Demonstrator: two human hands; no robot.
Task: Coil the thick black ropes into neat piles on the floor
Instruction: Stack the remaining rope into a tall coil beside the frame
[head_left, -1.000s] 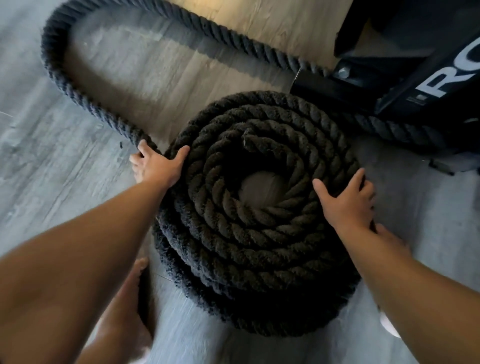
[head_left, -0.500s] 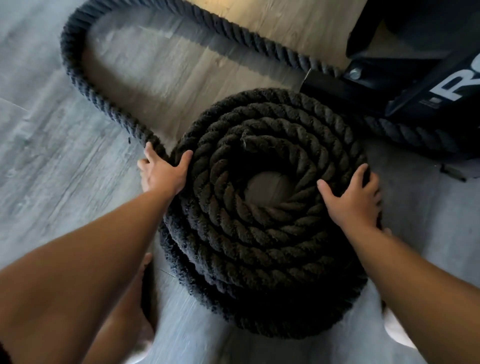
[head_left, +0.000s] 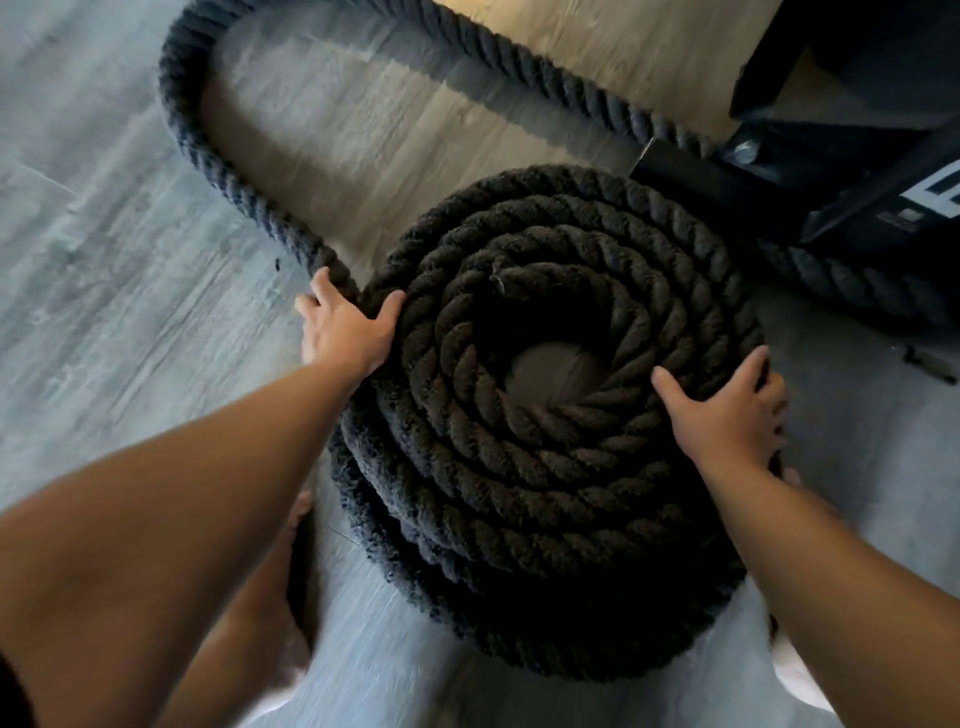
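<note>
A thick black rope lies wound into a round, stacked coil (head_left: 545, 467) on the grey floor, with a small bare gap at its centre. My left hand (head_left: 345, 327) grips the coil's left edge, where a loose length of rope (head_left: 208, 156) leaves it. That loose length loops away to the upper left and back right toward the black frame. My right hand (head_left: 727, 410) presses on the coil's right side, fingers curled over the outer turns.
A black metal equipment frame (head_left: 779, 176) with white lettering stands at the upper right, and the rope passes under it (head_left: 852, 280). My bare foot (head_left: 280, 571) is beside the coil's lower left. A lighter wood floor strip (head_left: 597, 52) runs along the top.
Both hands stay on the coil's sides. The coil and the loose loop have shifted a little to the right in view; the right hand sits slightly farther round the coil's edge.
</note>
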